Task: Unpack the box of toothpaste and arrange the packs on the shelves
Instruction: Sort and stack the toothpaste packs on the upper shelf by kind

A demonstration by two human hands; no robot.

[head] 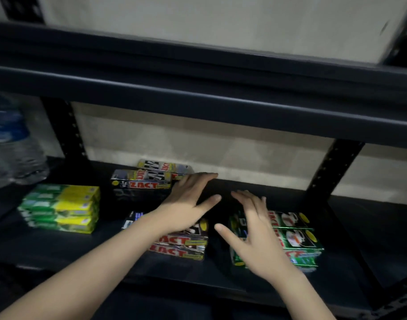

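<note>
Right hand [255,234], lower centre: fingers spread, empty, over green stack [297,239]. Left hand [188,204]: fingers spread, beside black stack [142,181]. Risk: sweeping hand topples loosely stacked packs.

Shelf [350,229]: dark metal rack board, packs lying flat on it in four groups.
Green-yellow packs [59,207]: neat stack at the left, long sides running left to right, well apart from the rest.
Rear Zact packs [149,179]: black and silver boxes with red lettering, a small pile near the back wall, top ones slightly askew.
Front Zact packs [181,247]: same black boxes, stacked at the middle front, partly hidden under the left forearm.
Green-red packs [294,236]: stack at the right front, glossy green with red lettering and a white cup picture, partly covered by the right hand.
</note>
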